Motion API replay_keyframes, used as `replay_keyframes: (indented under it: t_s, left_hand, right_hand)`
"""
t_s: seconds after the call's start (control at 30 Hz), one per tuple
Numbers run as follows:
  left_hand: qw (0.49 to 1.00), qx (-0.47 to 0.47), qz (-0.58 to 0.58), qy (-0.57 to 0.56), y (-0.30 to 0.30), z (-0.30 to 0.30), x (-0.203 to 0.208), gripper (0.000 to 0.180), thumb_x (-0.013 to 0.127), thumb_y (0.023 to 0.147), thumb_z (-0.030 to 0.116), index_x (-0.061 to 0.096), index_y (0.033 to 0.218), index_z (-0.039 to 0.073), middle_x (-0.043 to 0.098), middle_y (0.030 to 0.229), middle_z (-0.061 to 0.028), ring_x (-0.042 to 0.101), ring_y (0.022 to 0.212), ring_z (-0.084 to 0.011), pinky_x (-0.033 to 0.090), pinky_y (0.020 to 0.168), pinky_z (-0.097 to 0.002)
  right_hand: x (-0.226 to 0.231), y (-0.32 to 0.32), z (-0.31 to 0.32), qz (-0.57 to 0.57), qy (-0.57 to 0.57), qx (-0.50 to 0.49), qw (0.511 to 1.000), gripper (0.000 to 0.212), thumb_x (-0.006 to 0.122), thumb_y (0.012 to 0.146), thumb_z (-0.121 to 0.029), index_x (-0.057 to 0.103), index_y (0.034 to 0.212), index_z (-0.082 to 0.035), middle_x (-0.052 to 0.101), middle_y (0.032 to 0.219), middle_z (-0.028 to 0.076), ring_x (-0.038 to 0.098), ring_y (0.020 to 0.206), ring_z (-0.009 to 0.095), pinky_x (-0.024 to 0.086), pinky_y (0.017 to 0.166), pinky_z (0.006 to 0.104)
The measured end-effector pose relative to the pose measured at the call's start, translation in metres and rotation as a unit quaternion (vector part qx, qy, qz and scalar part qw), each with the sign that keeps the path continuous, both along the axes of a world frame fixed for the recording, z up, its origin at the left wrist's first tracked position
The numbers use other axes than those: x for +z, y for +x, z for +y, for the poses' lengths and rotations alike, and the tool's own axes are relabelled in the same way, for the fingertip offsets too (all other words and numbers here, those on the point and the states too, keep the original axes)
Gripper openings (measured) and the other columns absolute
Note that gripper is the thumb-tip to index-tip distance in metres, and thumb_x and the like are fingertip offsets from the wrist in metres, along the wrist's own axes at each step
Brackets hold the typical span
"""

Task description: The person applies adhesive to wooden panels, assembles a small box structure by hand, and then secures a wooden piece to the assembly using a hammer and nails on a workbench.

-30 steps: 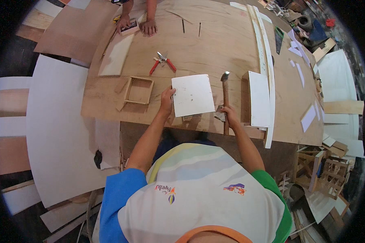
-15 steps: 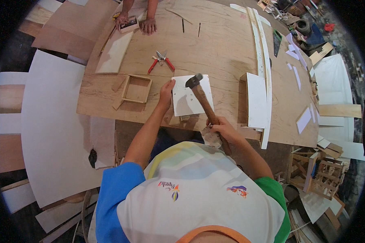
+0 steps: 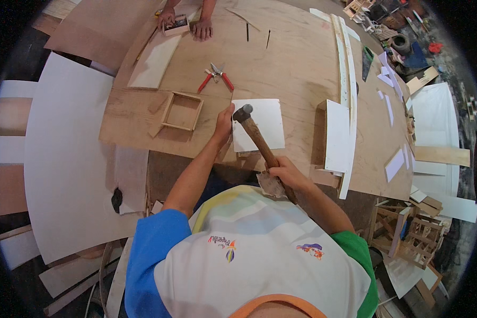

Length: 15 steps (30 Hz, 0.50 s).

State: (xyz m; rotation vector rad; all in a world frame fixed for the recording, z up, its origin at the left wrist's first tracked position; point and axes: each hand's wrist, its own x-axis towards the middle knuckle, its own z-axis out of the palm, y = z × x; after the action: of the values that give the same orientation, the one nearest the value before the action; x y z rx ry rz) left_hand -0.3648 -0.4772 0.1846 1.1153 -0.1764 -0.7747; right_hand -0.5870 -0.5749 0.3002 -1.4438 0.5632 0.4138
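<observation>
A white square panel point(image 3: 267, 124) lies near the table's front edge, with a wooden part just showing under its near side. My left hand point(image 3: 224, 124) grips the panel's left edge, fingers closed against it. Wrapped round the wooden handle of a hammer point(image 3: 257, 138) is my right hand point(image 3: 290, 174). The hammer's metal head hangs over the panel's upper left corner, close to my left fingertips; whether it touches is unclear. Left of my left hand sits an open square wooden frame point(image 3: 196, 114). Beyond it lie red-handled snips point(image 3: 215, 78), jaws apart.
At the far left, another person's hands point(image 3: 202, 30) rest by a small box point(image 3: 176, 25) with dark contents. A pale board point(image 3: 156, 63) lies nearby. To the right stand a white-faced box point(image 3: 337, 137) and long white strips point(image 3: 350, 106). A large white sheet point(image 3: 69, 159) lies left of the table.
The hammer head has shifted left and lower over the panel, nearer my left hand. My left hand keeps hold of the panel. The whole view has shifted slightly.
</observation>
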Motion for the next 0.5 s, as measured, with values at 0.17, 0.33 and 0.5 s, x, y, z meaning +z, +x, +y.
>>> replay_keyframes:
  t_s: [0.17, 0.33, 0.5]
  left_hand:
    - [0.998, 0.007, -0.064, -0.01, -0.001, -0.003, 0.002, 0.04, 0.045, 0.098, 0.036, 0.063, 0.097, 0.001, 0.064, 0.087, -0.0029, 0.057, 0.076, -0.0098, 0.045, 0.072, -0.0251]
    - [0.998, -0.027, -0.046, 0.021, 0.004, 0.001, -0.011, 0.04, 0.043, 0.099, 0.036, 0.063, 0.094, 0.002, 0.061, 0.08, -0.0003, 0.055, 0.072, -0.0087, 0.044, 0.068, -0.0251]
    - [0.999, -0.034, -0.021, 0.023, 0.007, 0.001, -0.01, 0.039, 0.043, 0.099, 0.036, 0.064, 0.095, 0.002, 0.062, 0.083, -0.0012, 0.056, 0.073, -0.0096, 0.044, 0.069, -0.0252]
  right_hand:
    - [-0.011, -0.006, -0.009, -0.047, -0.056, -0.011, 0.997, 0.018, 0.058, 0.071, -0.009, 0.053, 0.086, -0.001, 0.051, 0.075, 0.002, 0.048, 0.071, 0.012, 0.04, 0.065, 0.0268]
    - [0.006, -0.01, -0.005, -0.19, -0.272, -0.037, 0.943, 0.041, 0.064, 0.077, -0.015, 0.048, 0.111, 0.001, 0.058, 0.073, 0.01, 0.058, 0.068, 0.022, 0.045, 0.063, 0.0351]
    - [0.021, -0.012, -0.01, -0.141, -0.327, -0.001, 0.934, 0.059, 0.068, 0.081, -0.015, 0.039, 0.131, -0.003, 0.063, 0.083, 0.021, 0.063, 0.073, 0.033, 0.047, 0.066, 0.0395]
